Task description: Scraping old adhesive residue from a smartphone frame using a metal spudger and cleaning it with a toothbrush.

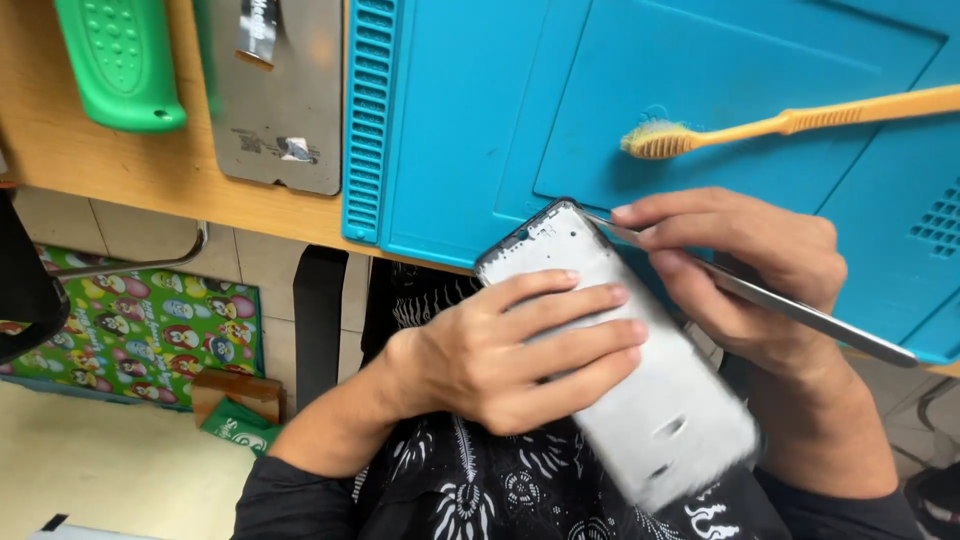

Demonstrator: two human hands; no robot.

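My left hand (520, 350) grips a grey phone frame (640, 400) across its middle, holding it tilted over my lap at the table's edge. Its top corner (545, 225) reaches over the blue work mat (470, 130). My right hand (745, 270) holds thin metal tweezers (800, 312) like a pen, their tips touching the frame's upper right edge. The tweezers' back end sticks out to the right past my wrist.
An orange toothbrush (790, 125) with worn bristles lies on the blue mat. On the wooden table (120, 165) lie a grey metal plate (280, 100) and a green handle (120, 60). Below, a patterned green mat (140, 330) covers the floor beside a dark table leg (318, 320).
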